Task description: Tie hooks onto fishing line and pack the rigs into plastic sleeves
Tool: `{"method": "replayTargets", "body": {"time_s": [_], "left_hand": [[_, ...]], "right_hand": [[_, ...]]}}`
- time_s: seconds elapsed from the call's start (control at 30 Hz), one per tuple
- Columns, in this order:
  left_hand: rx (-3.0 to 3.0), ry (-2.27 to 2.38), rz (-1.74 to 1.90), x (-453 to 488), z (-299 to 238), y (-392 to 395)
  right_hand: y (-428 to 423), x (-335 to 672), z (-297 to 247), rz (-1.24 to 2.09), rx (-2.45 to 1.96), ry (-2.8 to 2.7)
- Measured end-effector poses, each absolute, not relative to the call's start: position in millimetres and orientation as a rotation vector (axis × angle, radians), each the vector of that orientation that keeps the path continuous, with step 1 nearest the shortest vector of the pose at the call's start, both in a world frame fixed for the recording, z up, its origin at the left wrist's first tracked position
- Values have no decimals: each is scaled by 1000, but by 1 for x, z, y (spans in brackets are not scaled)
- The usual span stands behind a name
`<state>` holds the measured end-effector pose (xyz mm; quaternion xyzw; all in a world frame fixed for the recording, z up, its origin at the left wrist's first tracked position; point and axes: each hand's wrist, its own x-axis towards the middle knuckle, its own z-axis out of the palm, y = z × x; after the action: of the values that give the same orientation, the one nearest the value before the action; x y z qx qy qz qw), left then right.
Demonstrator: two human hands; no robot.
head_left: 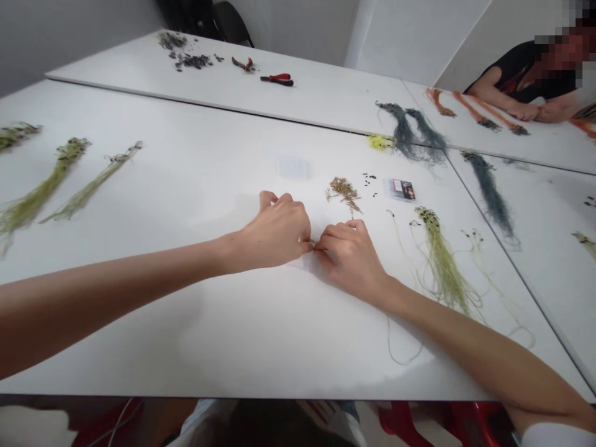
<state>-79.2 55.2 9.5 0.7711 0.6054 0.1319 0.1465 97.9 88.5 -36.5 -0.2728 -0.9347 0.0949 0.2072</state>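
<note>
My left hand (274,233) and my right hand (349,257) meet above the white table (186,329), their fingertips pinching a short thin strand (313,244) between them. The fingers hide most of the strand. Just beyond my right hand lies a small heap of thin brownish pieces (344,194), with several tiny black pieces (370,184) and a small packet (401,189) beside it. A yellow-green bundle of thin line (442,267) with black bits at its top end lies to the right of my right hand.
More line bundles lie at the left (41,180) and far right. Red-handled pliers (278,79) and a dark heap of small pieces (186,53) sit on the far table. A co-worker's hands (524,112) rest among orange bundles (475,112) at the top right.
</note>
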Motion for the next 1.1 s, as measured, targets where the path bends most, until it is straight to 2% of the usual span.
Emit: {"method": "replayTargets", "body": {"time_s": [0.33, 1.1], "left_hand": [[2299, 1736, 67, -80, 12, 77], [2264, 1524, -7, -98, 24, 68]], "right_hand": [[89, 98, -37, 269, -757, -2625], [86, 99, -36, 173, -762, -2657]]}}
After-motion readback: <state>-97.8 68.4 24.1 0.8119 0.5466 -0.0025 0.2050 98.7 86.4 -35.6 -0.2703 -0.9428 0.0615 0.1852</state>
